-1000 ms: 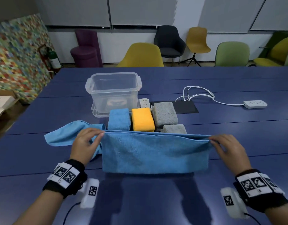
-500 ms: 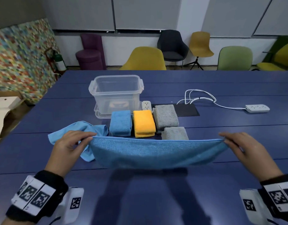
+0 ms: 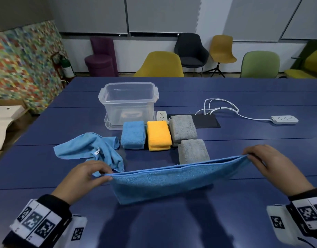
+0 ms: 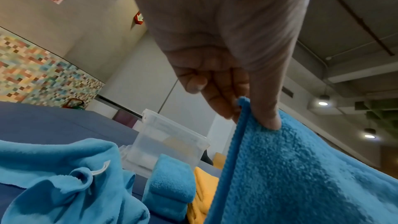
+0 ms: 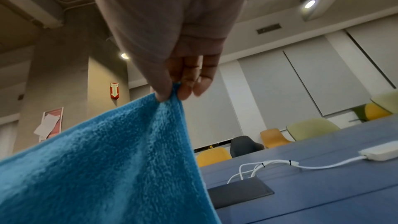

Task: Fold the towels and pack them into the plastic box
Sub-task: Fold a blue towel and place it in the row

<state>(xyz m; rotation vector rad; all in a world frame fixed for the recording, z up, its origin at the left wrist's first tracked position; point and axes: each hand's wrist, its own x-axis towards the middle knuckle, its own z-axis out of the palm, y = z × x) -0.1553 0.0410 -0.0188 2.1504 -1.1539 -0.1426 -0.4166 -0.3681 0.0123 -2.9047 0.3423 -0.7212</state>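
A blue towel (image 3: 164,181), folded double, hangs stretched above the table between both hands. My left hand (image 3: 86,178) pinches its left top corner (image 4: 245,108) between thumb and fingers. My right hand (image 3: 272,165) pinches the right top corner (image 5: 170,94). Beyond it lie folded towels: a blue one (image 3: 133,134), an orange one (image 3: 158,135) and two grey ones (image 3: 182,128) (image 3: 192,151). A crumpled blue towel (image 3: 89,147) lies at the left. The clear plastic box (image 3: 128,102) stands open behind them on its lid.
A white power strip (image 3: 284,119) with a coiled cable (image 3: 218,106) lies at the right on the blue table (image 3: 261,92). A black mat (image 3: 206,120) and a small socket block (image 3: 162,115) sit beside the box. Chairs line the far wall.
Both hands have drawn the stretched towel toward me and lifted it; its right end now sits higher than the left. The folded pile and the box have not moved.
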